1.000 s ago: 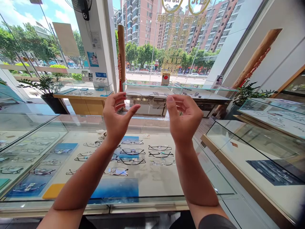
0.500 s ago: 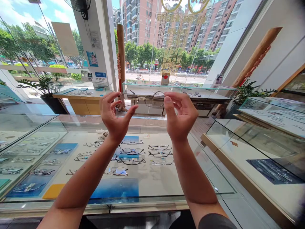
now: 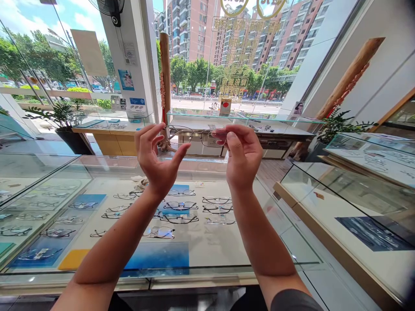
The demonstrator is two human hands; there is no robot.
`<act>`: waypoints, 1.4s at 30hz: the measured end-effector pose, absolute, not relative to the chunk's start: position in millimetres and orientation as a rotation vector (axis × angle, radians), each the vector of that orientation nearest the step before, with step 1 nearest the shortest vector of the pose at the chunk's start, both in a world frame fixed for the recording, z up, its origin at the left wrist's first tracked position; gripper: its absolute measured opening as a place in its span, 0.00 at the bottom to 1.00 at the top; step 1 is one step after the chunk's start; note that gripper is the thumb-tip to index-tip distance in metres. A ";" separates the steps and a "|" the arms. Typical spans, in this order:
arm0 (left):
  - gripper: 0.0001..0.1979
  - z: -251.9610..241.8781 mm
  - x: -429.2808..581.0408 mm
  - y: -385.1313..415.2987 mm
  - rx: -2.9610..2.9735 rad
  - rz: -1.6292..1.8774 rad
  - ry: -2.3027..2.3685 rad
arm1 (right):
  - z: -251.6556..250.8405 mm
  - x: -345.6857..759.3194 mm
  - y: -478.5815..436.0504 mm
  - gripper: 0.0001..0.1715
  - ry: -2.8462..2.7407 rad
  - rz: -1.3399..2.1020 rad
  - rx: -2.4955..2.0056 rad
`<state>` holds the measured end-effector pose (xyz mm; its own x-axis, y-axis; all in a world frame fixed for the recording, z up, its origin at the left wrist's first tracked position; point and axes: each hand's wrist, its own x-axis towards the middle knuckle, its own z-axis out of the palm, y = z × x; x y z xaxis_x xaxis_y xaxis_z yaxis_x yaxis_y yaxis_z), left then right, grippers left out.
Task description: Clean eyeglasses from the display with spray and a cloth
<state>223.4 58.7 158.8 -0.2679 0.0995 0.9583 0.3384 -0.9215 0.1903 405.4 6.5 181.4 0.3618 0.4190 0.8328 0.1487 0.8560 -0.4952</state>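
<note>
Thin-rimmed eyeglasses (image 3: 196, 133) are held up in front of me above the glass counter, slightly lower on their right side. My right hand (image 3: 244, 157) pinches their right end between thumb and fingers; some fingers show through the right lens. At the other end, my left hand (image 3: 158, 160) has its thumb spread well away from its curled fingers. Its index fingertip is close to the left end of the eyeglasses; whether it touches them I cannot tell. Several more eyeglasses (image 3: 180, 205) lie in rows inside the display case below my forearms.
The glass display case (image 3: 223, 270) spans the front, with blue mats (image 3: 158, 255) and a yellow piece (image 3: 73, 260) inside. Another glass case (image 3: 319, 203) stands at the right. Farther back are low counters (image 3: 121, 142), a potted plant (image 3: 66, 125) and a wooden post (image 3: 165, 77) before the windows.
The eyeglasses have shifted slightly right and tilted, their right end dropping a little. My right hand has turned slightly inward, its fingers now showing behind the right lens. My left hand has hardly moved.
</note>
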 end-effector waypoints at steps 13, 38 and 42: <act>0.32 161.3 228.0 57.5 -1.909 -2.480 -0.433 | 181.7 408.2 5.6 0.16 -1.246 0.154 -0.683; 0.35 174.4 213.6 49.5 -2.558 -2.287 -0.317 | 193.6 429.1 1.3 0.09 -1.626 0.666 -0.762; 0.34 175.0 212.3 48.6 -2.657 -2.259 -0.282 | 193.4 431.2 3.9 0.08 -1.631 0.820 -0.739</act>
<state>212.3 48.6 175.0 0.1802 0.3442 0.9214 -0.1070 -0.9244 0.3662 431.2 3.9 193.4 -0.1926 0.8148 0.5468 0.0475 0.5643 -0.8242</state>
